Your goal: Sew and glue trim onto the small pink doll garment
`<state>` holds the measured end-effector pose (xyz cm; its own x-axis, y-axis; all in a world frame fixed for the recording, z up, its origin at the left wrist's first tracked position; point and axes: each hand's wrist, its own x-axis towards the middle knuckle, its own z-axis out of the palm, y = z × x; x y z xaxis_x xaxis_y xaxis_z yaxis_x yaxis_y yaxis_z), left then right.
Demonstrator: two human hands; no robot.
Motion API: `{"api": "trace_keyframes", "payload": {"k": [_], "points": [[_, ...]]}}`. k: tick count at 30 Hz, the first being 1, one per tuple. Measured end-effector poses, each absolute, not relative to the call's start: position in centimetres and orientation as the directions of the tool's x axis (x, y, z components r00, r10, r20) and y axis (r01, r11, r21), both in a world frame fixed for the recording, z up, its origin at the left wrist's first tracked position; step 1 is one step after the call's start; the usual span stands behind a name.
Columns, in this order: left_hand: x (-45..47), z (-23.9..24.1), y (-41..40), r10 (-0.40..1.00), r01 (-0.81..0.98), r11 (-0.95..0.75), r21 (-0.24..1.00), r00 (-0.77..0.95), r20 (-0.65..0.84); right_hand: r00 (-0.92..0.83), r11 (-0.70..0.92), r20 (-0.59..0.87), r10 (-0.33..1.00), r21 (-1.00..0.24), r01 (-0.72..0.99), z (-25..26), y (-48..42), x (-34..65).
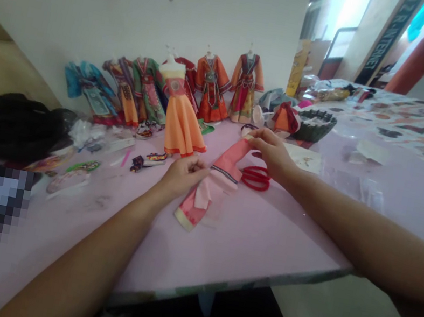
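A small pink doll jacket [230, 160] with cream cuffs and a dark patterned trim band is stretched slantwise above the pink tabletop [247, 236]. At its upper cuff, my right hand [269, 148] is closed in a pinch. Lower on the left, my left hand [184, 175] grips the garment's edge between thumb and fingers. The other sleeve hangs down toward me. Beside the jacket, under my right hand, lie red-handled scissors [255, 178], their blades not visible. Just behind my left hand stands a doll form in an orange dress [185, 124].
Several dressed doll forms [210, 87] line the wall. A dark green basket [316, 126] and a white card [302, 157] are at the right. Fabric scraps [148, 161], a green-edged piece [83, 166] and a black bundle [23, 125] lie left. The table's front edge [247, 284] is near me.
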<state>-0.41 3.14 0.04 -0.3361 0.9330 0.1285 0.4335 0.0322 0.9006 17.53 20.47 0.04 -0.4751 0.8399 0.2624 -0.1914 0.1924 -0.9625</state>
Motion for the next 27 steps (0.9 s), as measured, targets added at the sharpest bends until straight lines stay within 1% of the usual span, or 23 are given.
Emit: {"api": "trace_keyframes", "payload": {"k": [2, 4, 6, 7, 9, 11, 12, 14, 18, 21, 23, 25, 27], "points": [[-0.5, 0.0, 3.2, 0.926, 0.387, 0.048, 0.921, -0.362, 0.105, -0.433, 0.385, 0.388, 0.814, -0.918, -0.1, -0.4, 20.5, 17.5], [-0.5, 0.1, 3.1, 0.919, 0.346, 0.064, 0.936, -0.386, 0.08, -0.443, 0.557, 0.511, 0.736, -0.83, -0.031, -0.6, 19.9, 17.5], [-0.4, 0.2, 3.1, 0.911, 0.309, 0.077, 0.948, -0.409, 0.059, -0.527, 0.66, 0.574, 0.627, -0.751, -0.033, -0.6, 18.7, 17.6], [-0.4, 0.3, 3.1, 0.907, 0.292, 0.082, 0.953, -0.418, 0.05, -0.594, 0.699, 0.587, 0.55, -0.712, -0.057, -0.5, 17.9, 17.7], [-0.4, 0.2, 3.1, 0.902, 0.265, 0.086, 0.961, -0.431, 0.038, -0.757, 0.735, 0.55, 0.353, -0.663, -0.139, -0.4, 16.4, 17.8], [-0.5, 0.0, 3.2, 0.901, 0.245, 0.087, 0.966, -0.433, 0.029, -0.856, 0.768, 0.494, 0.151, -0.605, -0.213, -0.4, 15.2, 17.9], [-0.6, -0.1, 3.3, 0.902, 0.249, 0.085, 0.965, -0.431, 0.032, -0.88, 0.778, 0.468, 0.081, -0.581, -0.238, -0.5, 14.8, 17.9], [-0.9, -0.5, 3.5, 0.902, 0.277, 0.077, 0.958, -0.429, 0.051, -0.901, 0.79, 0.435, 0.005, -0.554, -0.263, -0.8, 14.4, 17.9], [-1.2, -0.5, 3.6, 0.881, 0.375, 0.057, 0.925, -0.455, 0.13, -0.933, 0.782, 0.359, -0.003, -0.58, -0.226, -1.3, 14.4, 17.9], [-1.4, 0.1, 3.1, 0.885, 0.56, 0.11, 0.821, -0.432, 0.176, -0.948, 0.767, 0.318, 0.031, -0.616, -0.181, -1.4, 14.5, 17.9], [-1.5, 0.4, 2.8, 0.909, 0.633, 0.171, 0.755, -0.398, 0.128, -0.946, 0.759, 0.32, 0.053, -0.628, -0.17, -1.5, 14.4, 17.9], [-1.7, 0.3, 2.6, 0.928, 0.639, 0.209, 0.741, -0.368, 0.055, -0.94, 0.752, 0.333, 0.071, -0.637, -0.169, -1.5, 14.4, 17.9], [-2.0, 0.0, 2.6, 0.939, 0.626, 0.208, 0.752, -0.344, 0.026, -0.939, 0.738, 0.335, 0.081, -0.653, -0.17, -1.6, 14.4, 17.8]]}}
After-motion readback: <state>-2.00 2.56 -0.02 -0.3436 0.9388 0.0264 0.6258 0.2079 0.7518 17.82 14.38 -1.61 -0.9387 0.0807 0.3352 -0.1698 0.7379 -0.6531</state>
